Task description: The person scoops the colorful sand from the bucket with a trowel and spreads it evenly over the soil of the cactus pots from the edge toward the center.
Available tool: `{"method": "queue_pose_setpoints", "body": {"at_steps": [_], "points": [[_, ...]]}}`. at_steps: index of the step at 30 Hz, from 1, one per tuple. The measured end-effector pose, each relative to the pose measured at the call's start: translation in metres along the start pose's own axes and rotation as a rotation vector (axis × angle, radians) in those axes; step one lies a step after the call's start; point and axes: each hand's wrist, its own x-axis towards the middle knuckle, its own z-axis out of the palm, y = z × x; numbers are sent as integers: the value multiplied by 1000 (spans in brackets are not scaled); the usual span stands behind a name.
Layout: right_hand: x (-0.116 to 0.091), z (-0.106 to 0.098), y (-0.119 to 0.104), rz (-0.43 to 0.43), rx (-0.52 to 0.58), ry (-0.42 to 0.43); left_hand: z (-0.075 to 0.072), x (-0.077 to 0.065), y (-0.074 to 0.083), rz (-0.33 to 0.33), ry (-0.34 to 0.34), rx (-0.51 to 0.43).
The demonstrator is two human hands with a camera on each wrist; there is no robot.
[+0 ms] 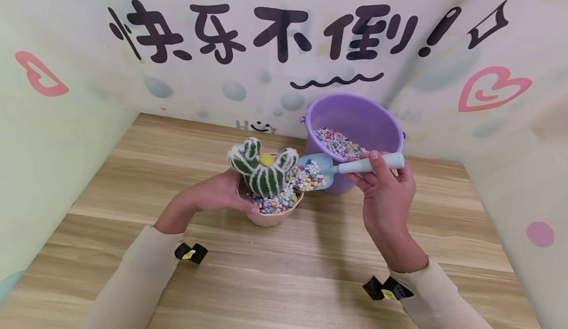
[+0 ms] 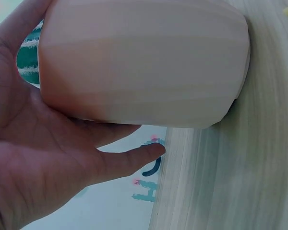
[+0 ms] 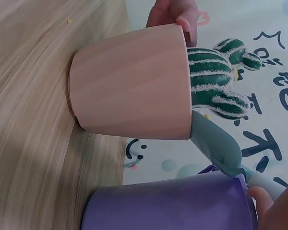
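Note:
A cactus (image 1: 265, 178) with white fuzzy ribs and a yellow top stands in a peach flowerpot (image 1: 268, 219), among multicoloured pebbles (image 1: 271, 204). My left hand (image 1: 219, 192) grips the pot at its left side, thumb over the rim. In my right hand (image 1: 389, 198) is the pale handle of a light blue trowel (image 1: 326, 171), pinched between thumb and fingers. Its blade carries pebbles and is tipped at the pot's right rim. The right wrist view shows the blade's underside (image 3: 218, 143) meeting the rim beside the cactus.
Behind the trowel stands a purple bucket (image 1: 355, 103) partly filled with the same pebbles, close to the back wall. A small yellow pebble (image 3: 68, 21) lies on the wooden table (image 1: 275, 279). Printed cloth walls (image 1: 266, 72) border the table at the back and sides.

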Motion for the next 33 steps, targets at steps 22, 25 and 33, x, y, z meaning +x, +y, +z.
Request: {"method": "queue_pose_setpoints", "body": {"at_steps": [22, 25, 33], "points": [[-4, 2, 0, -37, -36, -32, -9, 1, -1, -14, -72, -78], [-3, 4, 1, -50, -28, -41, -10, 0, -1, -23, -73, -74], [-2, 8, 1, -67, 17, -49, -10, 0, -3, -24, -62, -41]]}}
